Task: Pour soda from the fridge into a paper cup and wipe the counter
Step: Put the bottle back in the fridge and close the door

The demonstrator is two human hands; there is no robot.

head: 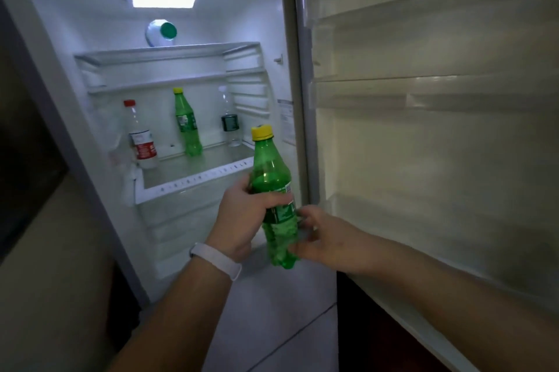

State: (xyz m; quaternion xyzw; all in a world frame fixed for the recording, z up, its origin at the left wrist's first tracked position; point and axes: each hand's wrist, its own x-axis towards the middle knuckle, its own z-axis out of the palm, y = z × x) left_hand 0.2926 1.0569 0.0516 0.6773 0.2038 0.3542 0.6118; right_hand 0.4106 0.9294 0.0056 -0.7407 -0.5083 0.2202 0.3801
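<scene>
Left hand (pixel 242 215) grips green soda bottle (pixel 269 165) (yellow cap) before open fridge (pixel 75 23); right hand (pixel 328 238) at its lower half.

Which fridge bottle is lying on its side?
The white, green-capped bottle on the top shelf; the red-capped bottle, green bottle and clear bottle below stand upright.

held green bottle (pixel 267 165) label blurred, fridge sticker (pixel 286 122) too small, nothing legible

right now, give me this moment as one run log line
left hand: grips green bottle | right hand: at bottle's base, grip blurred | yellow cap: on | fridge: open | pour: not started
</scene>
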